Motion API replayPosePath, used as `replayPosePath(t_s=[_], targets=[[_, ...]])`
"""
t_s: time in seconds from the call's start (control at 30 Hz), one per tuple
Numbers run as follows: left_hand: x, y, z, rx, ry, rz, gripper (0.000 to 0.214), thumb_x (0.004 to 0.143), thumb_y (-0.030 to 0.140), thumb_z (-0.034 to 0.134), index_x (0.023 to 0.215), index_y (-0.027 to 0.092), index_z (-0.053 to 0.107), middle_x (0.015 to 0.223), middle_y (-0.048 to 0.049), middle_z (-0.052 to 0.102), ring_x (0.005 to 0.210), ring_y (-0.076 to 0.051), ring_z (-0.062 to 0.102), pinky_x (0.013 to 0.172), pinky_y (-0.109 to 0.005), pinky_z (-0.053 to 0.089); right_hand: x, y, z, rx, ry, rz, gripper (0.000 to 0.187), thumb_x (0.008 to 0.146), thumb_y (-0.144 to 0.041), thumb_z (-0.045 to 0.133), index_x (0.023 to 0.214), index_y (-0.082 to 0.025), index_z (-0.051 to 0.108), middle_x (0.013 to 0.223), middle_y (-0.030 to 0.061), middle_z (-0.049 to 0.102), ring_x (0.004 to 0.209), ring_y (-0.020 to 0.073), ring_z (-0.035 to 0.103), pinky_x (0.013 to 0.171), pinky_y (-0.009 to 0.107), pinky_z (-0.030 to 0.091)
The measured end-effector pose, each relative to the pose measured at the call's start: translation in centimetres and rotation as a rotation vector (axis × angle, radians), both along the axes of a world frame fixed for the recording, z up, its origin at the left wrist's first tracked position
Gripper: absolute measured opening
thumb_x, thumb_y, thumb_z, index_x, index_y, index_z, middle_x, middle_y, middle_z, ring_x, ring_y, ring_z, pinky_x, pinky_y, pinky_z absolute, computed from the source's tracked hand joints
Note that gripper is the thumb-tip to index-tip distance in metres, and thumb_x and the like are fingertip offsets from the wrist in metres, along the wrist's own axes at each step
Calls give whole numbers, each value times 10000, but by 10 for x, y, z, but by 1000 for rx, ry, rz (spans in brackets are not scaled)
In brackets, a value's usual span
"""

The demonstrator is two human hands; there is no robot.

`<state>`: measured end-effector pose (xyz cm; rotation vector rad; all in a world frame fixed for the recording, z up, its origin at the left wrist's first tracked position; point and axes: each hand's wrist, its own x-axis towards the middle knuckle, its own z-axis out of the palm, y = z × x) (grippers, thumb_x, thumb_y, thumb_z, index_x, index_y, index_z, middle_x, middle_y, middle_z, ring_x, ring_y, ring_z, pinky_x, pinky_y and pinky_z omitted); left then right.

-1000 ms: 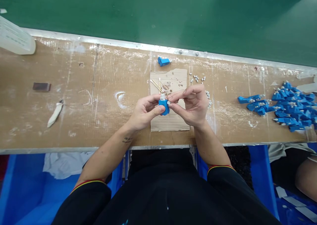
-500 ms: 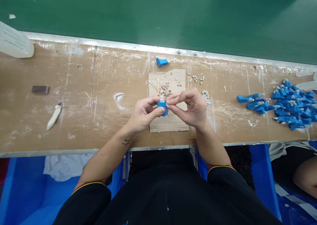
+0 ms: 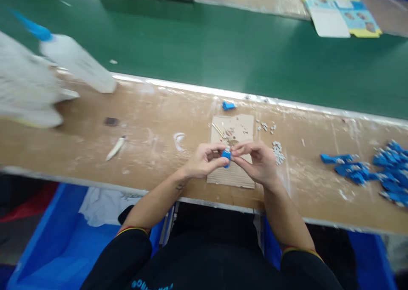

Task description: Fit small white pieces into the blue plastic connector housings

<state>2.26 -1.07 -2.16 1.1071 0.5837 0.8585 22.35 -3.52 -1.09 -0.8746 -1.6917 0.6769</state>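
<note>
My left hand (image 3: 207, 160) is closed on a small blue plastic part (image 3: 226, 155) with a whitish piece at its top. Thumb and fingers of my right hand (image 3: 256, 160) pinch together against the part's right side; whether a tiny piece sits between them is hidden. Both hands hover over a cardboard sheet (image 3: 234, 178) with brown stains. Thin sticks (image 3: 218, 130) lie on its upper left. Another blue part (image 3: 228, 106) rests just beyond the sheet. Small grey-white pieces (image 3: 278, 153) are heaped to the right of my right hand, with several more scattered farther back.
At right lies a pile of blue parts (image 3: 393, 169). A pale-handled tool (image 3: 116, 148) and a dark block (image 3: 111, 121) are on the left. A blue-tipped bottle (image 3: 78, 62) stands behind them. Beyond the bench runs a green surface (image 3: 191, 47); blue bins (image 3: 68, 234) sit below.
My view has swung up and to the left, so the bottle and a printed box at the back now show. Both hands keep their hold at the blue part.
</note>
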Motion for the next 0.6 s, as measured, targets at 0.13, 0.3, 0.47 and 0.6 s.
replayPosePath(t_s=[0.13, 0.3, 0.47, 0.6], targets=[[1, -1, 3, 10, -120, -78, 650, 720, 368, 1005, 1180, 239, 564, 866, -9, 735, 763, -161, 740, 755, -300, 609, 5, 5, 5, 5, 22, 146, 404, 922, -495, 792, 1275, -320, 707, 1163, 113, 793, 1131, 298, 770, 921, 485, 690], [-4, -7, 8, -31, -141, -74, 803, 613, 386, 1067, 1059, 262, 411, 848, 18, 744, 777, -159, 750, 756, -298, 592, 6, 4, 8, 81, -109, 283, 257, 991, -446, 700, 1221, -356, 772, 1122, 99, 826, 1223, 337, 737, 1003, 574, 657], [2, -24, 23, -55, -38, 56, 743, 666, 549, 1009, 1024, 234, 438, 919, -12, 744, 803, -150, 751, 784, -304, 597, -3, -7, 3, 32, -19, 225, 214, 1020, -400, 682, 1198, -294, 735, 1048, 75, 821, 1138, 274, 764, 953, 449, 658], [-11, -12, 26, 240, 302, 389, 568, 692, 492, 991, 966, 203, 586, 1089, -87, 763, 866, -190, 765, 804, -348, 628, 11, -20, 10, 105, 4, 94, 162, 1015, -340, 693, 1151, -270, 748, 1008, 67, 808, 1017, 235, 762, 882, 384, 635]])
